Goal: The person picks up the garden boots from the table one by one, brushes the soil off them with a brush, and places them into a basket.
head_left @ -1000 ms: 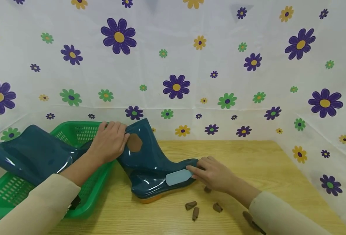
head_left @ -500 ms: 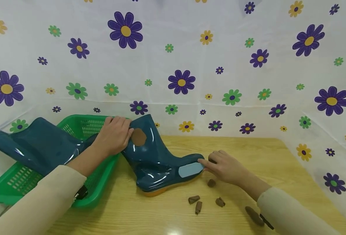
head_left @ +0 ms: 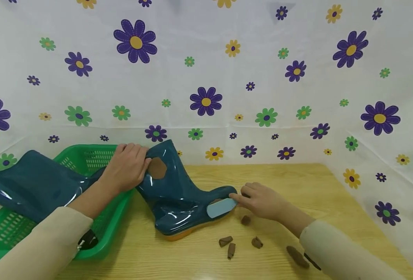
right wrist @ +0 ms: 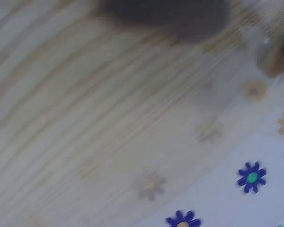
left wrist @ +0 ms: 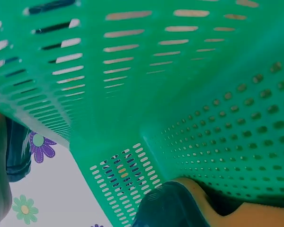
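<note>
A glossy dark teal rubber boot (head_left: 171, 194) with an orange-brown sole lies tilted on the wooden table, toe to the right. My left hand (head_left: 127, 167) grips its shaft near the top opening. A brown hexagonal patch (head_left: 157, 168) shows on the shaft beside that hand. At the toe, my right hand (head_left: 262, 200) holds one end of a light blue flat strip (head_left: 221, 208) against the boot's side. A little brown shows along the strip's upper edge. What the strip is, I cannot tell. Several brown rolled scraps (head_left: 225, 241) lie below the toe.
A green plastic basket (head_left: 116, 217) with slotted walls stands at the left. Another teal boot (head_left: 34, 182) lies in it, its shaft over the rim. A longer brown piece (head_left: 297, 257) lies by my right sleeve. A flower-printed white sheet (head_left: 178, 77) hangs behind the table (head_left: 283, 177).
The light blue strip has shifted along the toe and tilted, uncovering a sliver of brown above it. My left hand keeps its grip on the boot. The head view has swayed.
</note>
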Motion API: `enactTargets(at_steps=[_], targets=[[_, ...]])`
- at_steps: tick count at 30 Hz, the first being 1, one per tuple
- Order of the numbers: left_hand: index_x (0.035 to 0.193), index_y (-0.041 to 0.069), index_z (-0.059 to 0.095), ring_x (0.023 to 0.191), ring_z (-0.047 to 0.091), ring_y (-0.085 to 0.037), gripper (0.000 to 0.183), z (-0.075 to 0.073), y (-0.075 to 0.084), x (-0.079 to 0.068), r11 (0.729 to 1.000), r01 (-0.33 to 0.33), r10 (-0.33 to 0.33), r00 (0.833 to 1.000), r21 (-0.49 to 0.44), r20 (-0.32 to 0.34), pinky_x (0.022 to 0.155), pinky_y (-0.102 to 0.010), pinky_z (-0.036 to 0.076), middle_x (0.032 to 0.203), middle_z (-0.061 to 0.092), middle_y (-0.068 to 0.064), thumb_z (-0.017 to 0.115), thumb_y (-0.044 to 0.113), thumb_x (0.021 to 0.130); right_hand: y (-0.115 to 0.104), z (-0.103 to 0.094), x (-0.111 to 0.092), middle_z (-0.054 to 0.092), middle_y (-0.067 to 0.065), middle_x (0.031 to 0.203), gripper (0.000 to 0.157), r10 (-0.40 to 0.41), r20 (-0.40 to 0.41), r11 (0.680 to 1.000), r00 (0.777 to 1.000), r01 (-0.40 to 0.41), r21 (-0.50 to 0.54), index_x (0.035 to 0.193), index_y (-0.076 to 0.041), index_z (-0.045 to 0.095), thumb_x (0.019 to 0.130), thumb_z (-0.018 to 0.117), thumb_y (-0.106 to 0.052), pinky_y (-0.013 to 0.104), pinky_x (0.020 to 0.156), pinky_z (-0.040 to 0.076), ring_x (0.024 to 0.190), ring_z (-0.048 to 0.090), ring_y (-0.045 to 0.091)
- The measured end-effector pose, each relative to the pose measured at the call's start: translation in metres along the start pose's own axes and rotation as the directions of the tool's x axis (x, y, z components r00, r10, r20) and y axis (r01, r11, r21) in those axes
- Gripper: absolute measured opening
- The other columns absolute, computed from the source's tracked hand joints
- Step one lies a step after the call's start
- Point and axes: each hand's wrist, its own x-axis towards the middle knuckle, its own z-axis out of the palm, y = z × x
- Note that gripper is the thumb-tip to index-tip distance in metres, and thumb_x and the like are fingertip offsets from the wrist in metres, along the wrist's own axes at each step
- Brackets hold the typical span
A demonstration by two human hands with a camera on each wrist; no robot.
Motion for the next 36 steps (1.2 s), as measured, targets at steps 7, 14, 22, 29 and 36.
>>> enactTargets(at_steps=[7, 14, 22, 29, 36], targets=[[0.114, -0.006, 0.061, 0.095, 0.061, -0.037, 0.033, -0.027, 0.006, 0.011, 0.999, 0.045, -0.045, 0.993, 0.004, 0.110, 0.087, -0.054, 0.044, 0.103, 0.068, -0.021, 0.055, 0.023, 0.098, 0.000, -0.001, 0.000, 0.059, 0.001, 0.089, 0.033, -0.055, 0.032, 0.998, 0.998, 0.054, 0.006, 0.125, -0.007, 0.066, 0.095, 0.068, -0.021, 0.025, 0.069, 0.048, 0.073, 0.050, 0.012], [0.105, 0.000, 0.065, 0.090, 0.060, -0.032, 0.026, -0.076, 0.042, 0.080, 0.985, 0.162, -0.165, 0.822, 0.053, 0.545, 0.090, -0.055, 0.042, 0.090, 0.066, -0.013, 0.054, 0.023, 0.100, 0.004, -0.010, -0.006, 0.061, 0.003, 0.089, 0.041, -0.017, 0.072, 1.000, 0.997, 0.016, 0.014, 0.124, -0.006, 0.068, 0.087, 0.076, -0.021, 0.028, 0.071, 0.049, 0.074, 0.050, 0.014], [0.109, -0.001, 0.067, 0.089, 0.064, -0.032, 0.027, -0.085, 0.062, 0.090, 0.978, 0.204, -0.199, 0.829, 0.050, 0.522, 0.083, -0.050, 0.051, 0.096, 0.069, -0.015, 0.054, 0.019, 0.097, -0.005, 0.001, 0.006, 0.059, 0.001, 0.089, 0.032, -0.060, 0.047, 0.998, 0.997, 0.060, -0.007, 0.125, -0.006, 0.067, 0.096, 0.066, -0.020, 0.025, 0.069, 0.049, 0.074, 0.049, 0.013], [0.121, -0.001, 0.065, 0.101, 0.062, -0.036, 0.033, -0.076, 0.065, 0.035, 0.959, 0.266, -0.280, 0.945, 0.102, 0.171, 0.087, -0.053, 0.051, 0.112, 0.069, -0.019, 0.056, 0.020, 0.098, -0.020, 0.003, 0.018, 0.057, -0.002, 0.089, 0.047, -0.028, 0.155, 0.999, 0.988, 0.031, -0.018, 0.128, -0.010, 0.064, 0.085, 0.078, -0.021, 0.023, 0.069, 0.046, 0.074, 0.046, 0.011], [0.120, 0.001, 0.069, 0.094, 0.064, -0.036, 0.034, -0.074, 0.068, 0.010, 0.965, 0.263, -0.261, 0.956, -0.009, -0.130, 0.078, -0.053, 0.052, 0.104, 0.069, -0.018, 0.064, 0.017, 0.091, -0.017, -0.007, 0.013, 0.055, -0.002, 0.087, 0.042, -0.006, 0.197, 1.000, 0.980, 0.010, -0.022, 0.128, -0.009, 0.065, 0.089, 0.074, -0.022, 0.023, 0.068, 0.044, 0.072, 0.040, 0.010]])
